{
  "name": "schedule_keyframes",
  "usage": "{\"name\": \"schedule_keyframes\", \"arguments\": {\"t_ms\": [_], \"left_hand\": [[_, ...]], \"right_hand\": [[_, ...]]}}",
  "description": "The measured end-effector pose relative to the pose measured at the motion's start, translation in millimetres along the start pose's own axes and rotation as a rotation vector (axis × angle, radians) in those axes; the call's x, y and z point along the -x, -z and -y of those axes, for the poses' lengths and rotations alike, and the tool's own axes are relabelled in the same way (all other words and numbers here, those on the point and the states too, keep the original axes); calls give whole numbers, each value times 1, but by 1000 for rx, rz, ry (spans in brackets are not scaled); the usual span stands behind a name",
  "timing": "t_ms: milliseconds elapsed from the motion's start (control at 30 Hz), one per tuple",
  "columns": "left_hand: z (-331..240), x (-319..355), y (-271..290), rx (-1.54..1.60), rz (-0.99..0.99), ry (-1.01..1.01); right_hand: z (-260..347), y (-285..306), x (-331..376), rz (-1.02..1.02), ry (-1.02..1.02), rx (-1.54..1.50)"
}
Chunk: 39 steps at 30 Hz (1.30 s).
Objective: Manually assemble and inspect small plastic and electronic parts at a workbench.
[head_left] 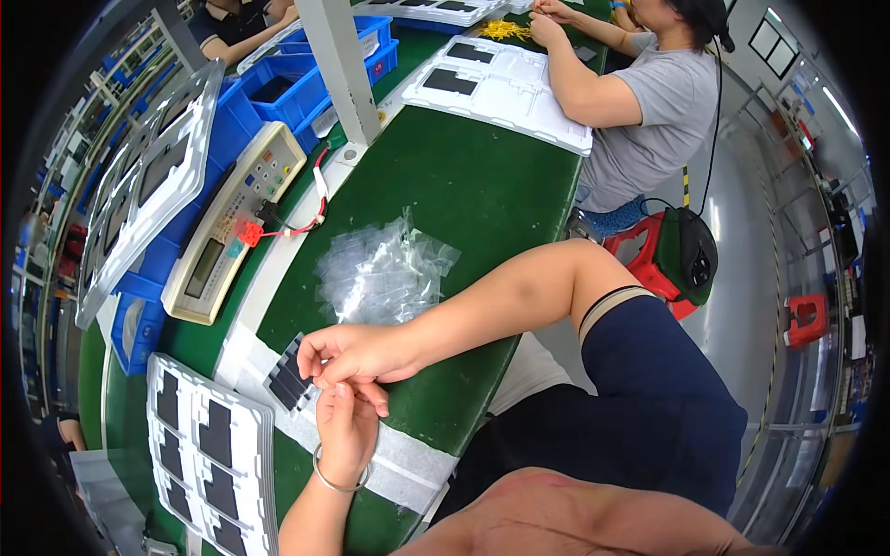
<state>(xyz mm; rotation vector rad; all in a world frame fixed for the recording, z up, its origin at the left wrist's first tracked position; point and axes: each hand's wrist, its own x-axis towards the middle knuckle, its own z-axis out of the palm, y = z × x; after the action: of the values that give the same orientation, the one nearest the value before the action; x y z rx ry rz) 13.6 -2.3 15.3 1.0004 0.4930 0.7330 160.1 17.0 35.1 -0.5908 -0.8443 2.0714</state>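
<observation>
Your left hand (343,434) and right hand (363,356) meet, fingers curled (whether gripping anything, I can't tell), beside black strips (286,378). Seemingly fine fingertip work, next needing steadiness.

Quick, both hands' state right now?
Left hand: fingers curled, close to the right's; whether it holds anything can't be told.
Right hand: fingers curled beside the dark strips; grip can't be told.

I look steeply down through head-worn fisheye: left hand (343,434), right hand (360,356) near, surface (445,157) stretching ahead.
</observation>
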Motion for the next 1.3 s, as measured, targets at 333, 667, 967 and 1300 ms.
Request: {"name": "schedule_keyframes", "arguments": {"t_ms": [333,667,967,1300], "left_hand": [[0,-2,-4,139,-122,26],[2,0,2,207,-124,97],[2,1,7,92,-26,64],[-1,4,6,50,-12,-208]], "right_hand": [[-16,7,-16,55,48,-38],[-10,4,-9,75,21,-2],[-5,6,-9,88,-43,-22],[-2,5,-7,139,-46,82]]}}
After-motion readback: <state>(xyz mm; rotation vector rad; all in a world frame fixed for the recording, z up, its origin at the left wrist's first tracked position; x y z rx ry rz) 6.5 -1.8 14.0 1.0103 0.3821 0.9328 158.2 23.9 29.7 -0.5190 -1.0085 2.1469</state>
